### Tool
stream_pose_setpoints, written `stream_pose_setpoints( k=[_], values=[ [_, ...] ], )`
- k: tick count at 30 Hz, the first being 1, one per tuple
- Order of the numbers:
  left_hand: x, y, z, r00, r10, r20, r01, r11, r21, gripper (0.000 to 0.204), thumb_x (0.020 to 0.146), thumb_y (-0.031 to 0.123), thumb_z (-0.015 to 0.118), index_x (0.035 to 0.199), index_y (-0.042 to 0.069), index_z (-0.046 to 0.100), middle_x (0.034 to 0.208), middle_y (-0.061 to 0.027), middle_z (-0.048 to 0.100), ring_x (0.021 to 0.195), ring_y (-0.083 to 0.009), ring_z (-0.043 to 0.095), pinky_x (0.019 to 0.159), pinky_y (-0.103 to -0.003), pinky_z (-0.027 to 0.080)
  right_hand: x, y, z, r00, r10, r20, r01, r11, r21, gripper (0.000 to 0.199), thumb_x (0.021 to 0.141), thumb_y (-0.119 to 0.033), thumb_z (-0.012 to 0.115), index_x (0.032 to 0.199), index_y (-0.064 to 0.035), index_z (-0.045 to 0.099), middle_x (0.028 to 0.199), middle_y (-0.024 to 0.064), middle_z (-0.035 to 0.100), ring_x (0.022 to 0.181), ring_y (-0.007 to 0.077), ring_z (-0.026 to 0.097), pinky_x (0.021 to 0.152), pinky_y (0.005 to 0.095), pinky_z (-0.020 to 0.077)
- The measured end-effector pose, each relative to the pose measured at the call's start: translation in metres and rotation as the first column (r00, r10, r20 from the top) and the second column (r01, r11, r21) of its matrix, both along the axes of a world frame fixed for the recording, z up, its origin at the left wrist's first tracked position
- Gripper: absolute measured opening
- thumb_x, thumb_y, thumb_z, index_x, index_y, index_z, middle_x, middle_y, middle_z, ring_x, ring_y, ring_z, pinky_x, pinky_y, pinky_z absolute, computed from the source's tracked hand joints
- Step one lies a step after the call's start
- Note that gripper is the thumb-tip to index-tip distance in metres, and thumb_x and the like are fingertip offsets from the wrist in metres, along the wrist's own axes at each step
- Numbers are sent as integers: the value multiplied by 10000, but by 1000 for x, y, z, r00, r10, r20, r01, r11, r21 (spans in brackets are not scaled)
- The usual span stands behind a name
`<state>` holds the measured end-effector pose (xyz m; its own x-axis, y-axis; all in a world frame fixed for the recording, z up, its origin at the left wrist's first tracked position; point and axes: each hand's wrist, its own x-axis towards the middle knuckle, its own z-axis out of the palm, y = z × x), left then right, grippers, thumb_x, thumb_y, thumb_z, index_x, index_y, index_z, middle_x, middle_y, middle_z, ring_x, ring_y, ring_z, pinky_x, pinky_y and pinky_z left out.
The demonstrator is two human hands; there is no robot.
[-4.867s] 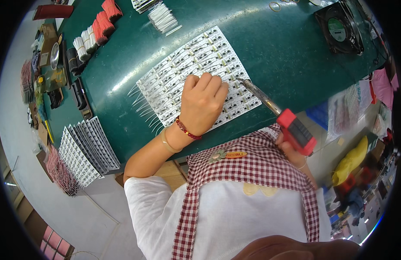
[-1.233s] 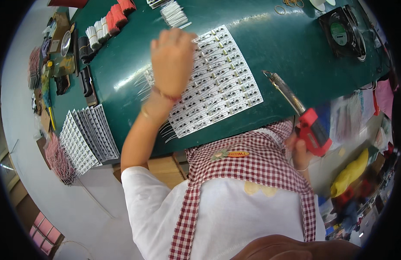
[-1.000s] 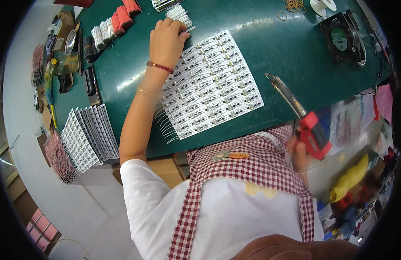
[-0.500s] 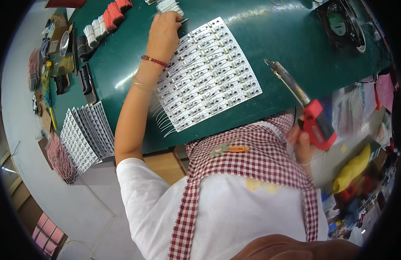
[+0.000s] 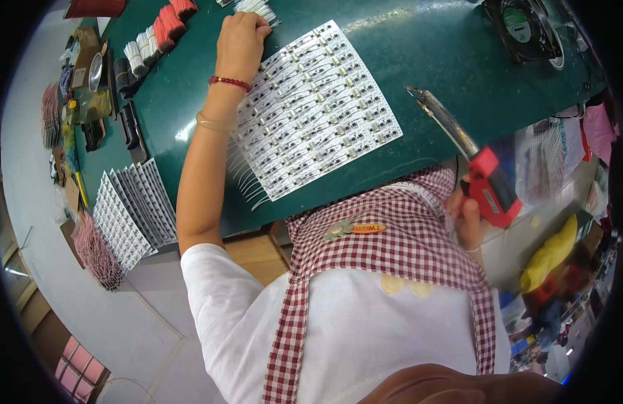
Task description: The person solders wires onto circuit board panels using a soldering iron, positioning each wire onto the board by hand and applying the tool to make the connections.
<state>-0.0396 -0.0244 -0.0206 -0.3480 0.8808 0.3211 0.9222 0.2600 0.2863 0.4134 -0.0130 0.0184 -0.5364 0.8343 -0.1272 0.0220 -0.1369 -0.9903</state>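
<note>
A large white circuit board panel lies on the green table, with rows of small components and several thin white wires curving from its left edge. My left hand is at the panel's upper left corner, fingers curled and closed, beside a pile of short white wires; what lies between the fingertips is hidden. On the right, my right hand grips a red and black soldering gun. Its metal tip points up and left, above the table and apart from the panel.
At left, more circuit panels stand in a row beside bundled red-and-white wires. Bundles of red wires and white wires lie farther back. A black fan stands at far right. A yellow bag is below the table's right side.
My left hand has moved slightly left and away, toward the white wire pile. The soldering gun stays almost where it was; the whole view has shifted a little.
</note>
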Motion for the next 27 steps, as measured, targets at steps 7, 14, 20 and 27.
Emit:
stream_pose_setpoints(
  k=[7,14,20,27],
  values=[
    [9,0,-8,978,4,-208,9,998,61,49,835,83,600,834,34,602,853,-120,592,844,-326,518,756,-396,437,-1,-2,0,1000,-18,-5,18,1000,-6,484,926,-329,560,1206,49,449,629,61,495,519,119,443,527,257,402],
    [6,-1,-10,991,-66,-112,73,995,62,34,833,21,579,839,22,546,832,-131,585,807,-329,518,715,-413,437,1,-3,-1,999,-41,6,41,999,-18,487,914,-323,575,1203,45,443,607,55,487,512,121,446,520,262,402],
    [9,-3,-8,999,-52,-13,54,987,154,104,809,12,589,911,20,570,857,-140,592,830,-333,518,753,-414,441,3,-5,-3,996,-83,11,83,997,-1,488,911,-323,578,1203,45,446,606,57,485,505,124,445,516,263,400],
    [6,-4,-3,998,1,-67,3,998,64,81,803,100,642,862,47,626,846,-114,600,858,-319,524,758,-392,452,-2,-4,-2,997,-70,-22,70,997,-18,488,915,-331,579,1201,42,449,599,49,479,502,116,436,518,254,391]
  ],
)
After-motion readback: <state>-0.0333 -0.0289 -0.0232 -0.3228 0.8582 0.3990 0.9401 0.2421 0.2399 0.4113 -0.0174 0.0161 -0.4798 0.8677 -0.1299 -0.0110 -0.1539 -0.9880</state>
